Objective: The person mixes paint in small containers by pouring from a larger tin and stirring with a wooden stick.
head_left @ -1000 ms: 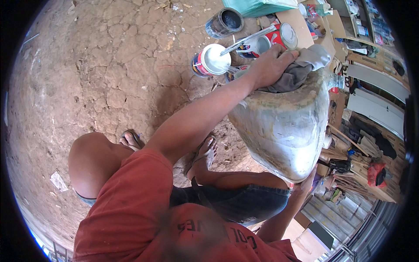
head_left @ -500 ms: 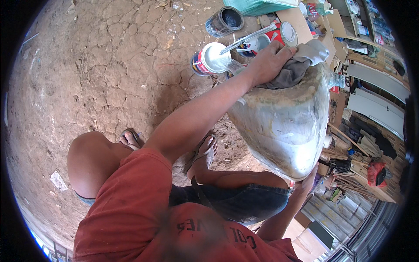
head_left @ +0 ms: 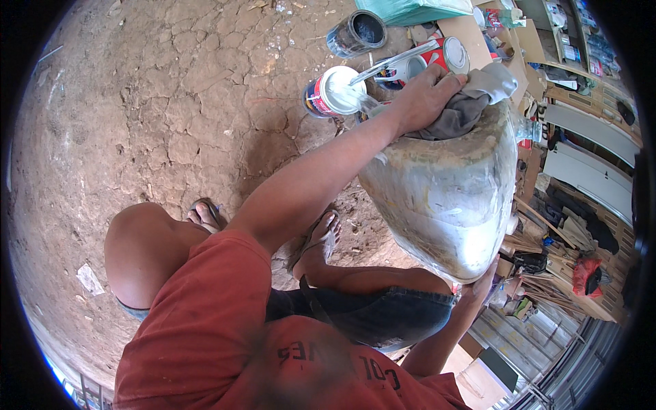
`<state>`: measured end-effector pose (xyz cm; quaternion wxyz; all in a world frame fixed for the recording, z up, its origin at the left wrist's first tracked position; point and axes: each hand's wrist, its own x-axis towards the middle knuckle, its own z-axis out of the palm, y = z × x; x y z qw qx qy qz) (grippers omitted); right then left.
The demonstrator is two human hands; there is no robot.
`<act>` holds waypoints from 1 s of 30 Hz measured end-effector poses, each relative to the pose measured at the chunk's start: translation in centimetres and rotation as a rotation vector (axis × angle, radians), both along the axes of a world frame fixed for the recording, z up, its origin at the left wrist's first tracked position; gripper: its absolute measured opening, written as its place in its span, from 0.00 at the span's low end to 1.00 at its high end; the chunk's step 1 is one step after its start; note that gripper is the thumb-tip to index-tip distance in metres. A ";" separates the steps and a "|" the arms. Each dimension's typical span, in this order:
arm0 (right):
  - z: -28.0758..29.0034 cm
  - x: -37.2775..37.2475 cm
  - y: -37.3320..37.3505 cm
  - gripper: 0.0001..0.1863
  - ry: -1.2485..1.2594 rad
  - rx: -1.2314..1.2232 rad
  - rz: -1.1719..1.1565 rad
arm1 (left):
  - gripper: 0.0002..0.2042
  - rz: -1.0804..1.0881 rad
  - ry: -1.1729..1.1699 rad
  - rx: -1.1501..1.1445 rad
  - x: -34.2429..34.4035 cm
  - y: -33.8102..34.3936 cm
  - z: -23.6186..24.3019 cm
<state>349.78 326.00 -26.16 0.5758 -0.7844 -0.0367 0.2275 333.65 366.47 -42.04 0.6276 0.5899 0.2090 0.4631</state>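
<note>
A large, glossy silver-grey rounded tank [head_left: 451, 198] rests tilted over my lap. My left hand [head_left: 425, 97] reaches out to its far end and presses a crumpled grey rag [head_left: 471, 102] onto the surface. My right hand [head_left: 480, 287] cups the tank's near lower edge from underneath; only its fingers show. Just past the rag stands a small can with a white lid [head_left: 331, 92] and a pale stick [head_left: 393, 63] lying across it.
An open dark can [head_left: 357, 32] and another lidded can [head_left: 454, 56] stand on the cracked dirt ground [head_left: 171, 102]. My sandalled feet [head_left: 318, 239] are below the tank. Wood scraps, boxes and clutter [head_left: 560, 253] crowd the right side.
My left hand and the rag have shifted slightly on the tank's far end. The right hand stays under the near edge.
</note>
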 end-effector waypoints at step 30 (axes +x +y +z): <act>-16.3 -2.9 10.6 0.29 0.039 -0.161 0.323 | 0.41 -0.587 0.280 0.073 3.6 -8.9 13.7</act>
